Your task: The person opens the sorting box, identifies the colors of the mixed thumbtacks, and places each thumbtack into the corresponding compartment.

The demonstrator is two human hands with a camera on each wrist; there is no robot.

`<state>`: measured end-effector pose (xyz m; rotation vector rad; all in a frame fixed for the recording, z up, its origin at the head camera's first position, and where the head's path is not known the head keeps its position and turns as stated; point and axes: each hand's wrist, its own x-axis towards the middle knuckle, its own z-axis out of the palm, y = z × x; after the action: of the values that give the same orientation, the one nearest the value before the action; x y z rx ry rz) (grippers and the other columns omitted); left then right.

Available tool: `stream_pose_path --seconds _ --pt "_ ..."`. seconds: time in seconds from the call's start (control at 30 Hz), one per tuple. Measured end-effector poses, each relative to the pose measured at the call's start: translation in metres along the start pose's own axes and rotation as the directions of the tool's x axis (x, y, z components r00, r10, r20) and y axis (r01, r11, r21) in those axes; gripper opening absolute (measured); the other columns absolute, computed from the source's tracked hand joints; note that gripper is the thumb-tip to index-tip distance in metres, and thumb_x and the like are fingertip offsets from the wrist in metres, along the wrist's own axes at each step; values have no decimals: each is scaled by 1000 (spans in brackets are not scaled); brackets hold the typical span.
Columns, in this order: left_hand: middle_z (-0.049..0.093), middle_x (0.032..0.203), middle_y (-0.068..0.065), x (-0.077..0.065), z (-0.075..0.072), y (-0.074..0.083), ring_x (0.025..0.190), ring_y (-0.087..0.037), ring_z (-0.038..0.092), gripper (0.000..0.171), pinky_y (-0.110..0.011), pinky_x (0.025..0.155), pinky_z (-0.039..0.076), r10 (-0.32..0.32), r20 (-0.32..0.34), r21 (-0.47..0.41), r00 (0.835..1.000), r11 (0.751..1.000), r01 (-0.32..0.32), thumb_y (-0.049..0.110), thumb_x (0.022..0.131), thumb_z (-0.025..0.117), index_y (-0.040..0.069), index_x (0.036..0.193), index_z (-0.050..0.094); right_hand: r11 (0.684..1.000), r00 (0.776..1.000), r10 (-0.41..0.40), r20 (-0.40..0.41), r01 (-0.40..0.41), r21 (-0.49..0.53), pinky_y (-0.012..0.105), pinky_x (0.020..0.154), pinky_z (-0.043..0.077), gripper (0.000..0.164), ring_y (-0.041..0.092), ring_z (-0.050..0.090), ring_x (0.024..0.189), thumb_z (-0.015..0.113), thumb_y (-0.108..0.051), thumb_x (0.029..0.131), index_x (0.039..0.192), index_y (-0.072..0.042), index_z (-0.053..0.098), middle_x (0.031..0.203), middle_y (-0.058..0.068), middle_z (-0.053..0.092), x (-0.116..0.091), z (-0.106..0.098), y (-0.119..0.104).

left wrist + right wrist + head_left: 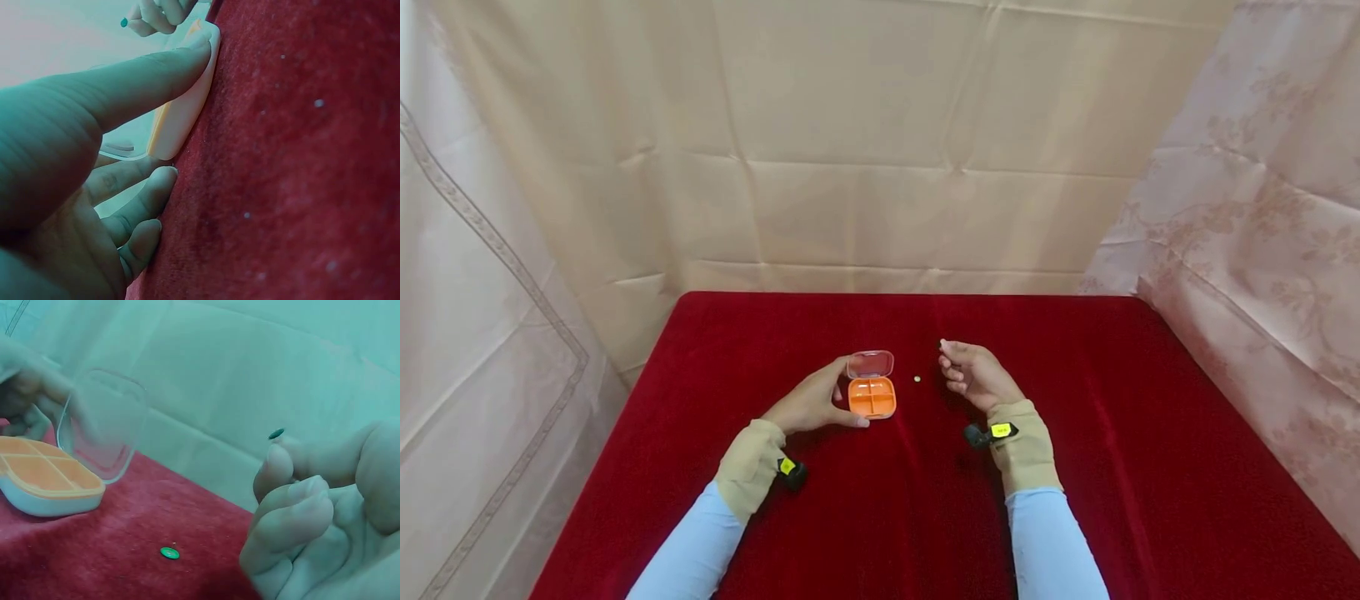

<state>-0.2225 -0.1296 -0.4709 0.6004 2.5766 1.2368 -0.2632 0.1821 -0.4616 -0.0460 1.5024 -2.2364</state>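
Observation:
An orange-and-white pill box (pixel 872 398) stands on the red cloth, its clear lid (pixel 871 364) raised at the far side. Its several orange compartments look bare in the head view. My left hand (pixel 808 402) holds the box from the left, thumb against the near wall and other fingers around the back by the lid. To the right of the box, my right hand (pixel 981 377) is raised and pinches a tiny dark disc (pixel 276 433) between thumb and index finger. Another small disc (pixel 169 552), green in the right wrist view, lies on the cloth between box and right hand.
Red cloth (pixel 925 517) covers the whole table. Beige curtain (pixel 887 217) hangs behind the far edge, with patterned drapes (pixel 1262 217) on the right and pale ones on the left. Each wrist carries a small black camera (pixel 977 435) on a tan band.

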Motion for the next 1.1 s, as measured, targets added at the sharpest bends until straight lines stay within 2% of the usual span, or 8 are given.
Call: stream_pose_path --seconds 0.13,0.33,0.5,0.63,0.87,1.1 --pt "57 121 -2 0 -1 0 89 -18 53 99 -33 77 46 11 0 1 1000 1000 -11 35 73 96 13 153 42 998 998 -16 58 13 61 18 47 32 24 5 37 53 45 -11 110 91 -11 59 74 -1 52 1 0 3" --pt "58 122 0 1 0 -1 91 -18 54 95 -34 79 47 27 4 -19 1000 999 -27 33 73 96 15 151 44 994 992 -1 130 -13 106 19 52 35 20 7 39 56 42 -9 111 103 -8 61 77 1 54 -2 -3 7" --pt "58 123 1 1 0 -2 91 -18 54 95 -34 80 47 26 1 -13 1000 1000 -26 33 73 96 16 151 44 995 975 -12 221 -9 96 19 52 33 21 8 35 58 38 -9 112 107 -7 58 79 1 55 -3 -3 7" --pt "58 124 1 0 -1 -1 90 -18 53 98 -34 79 47 15 3 -2 1000 1000 -15 35 73 96 15 153 42 996 968 -29 250 7 88 18 50 31 23 7 32 58 35 -9 112 106 -7 57 79 1 53 -2 1 6" --pt "57 120 0 -1 -2 1 90 -19 52 98 -34 78 46 5 5 4 1000 1000 -5 37 73 95 16 153 42 998 976 -14 218 2 58 17 49 31 25 7 32 57 37 -8 112 102 -7 60 78 1 53 -3 4 4" --pt "57 121 -1 -1 -2 2 90 -19 52 99 -34 78 46 15 6 2 1000 1000 -15 37 74 95 15 153 41 994 990 9 139 7 -107 19 50 35 14 8 42 58 47 -7 109 107 0 59 77 3 56 -2 11 3"
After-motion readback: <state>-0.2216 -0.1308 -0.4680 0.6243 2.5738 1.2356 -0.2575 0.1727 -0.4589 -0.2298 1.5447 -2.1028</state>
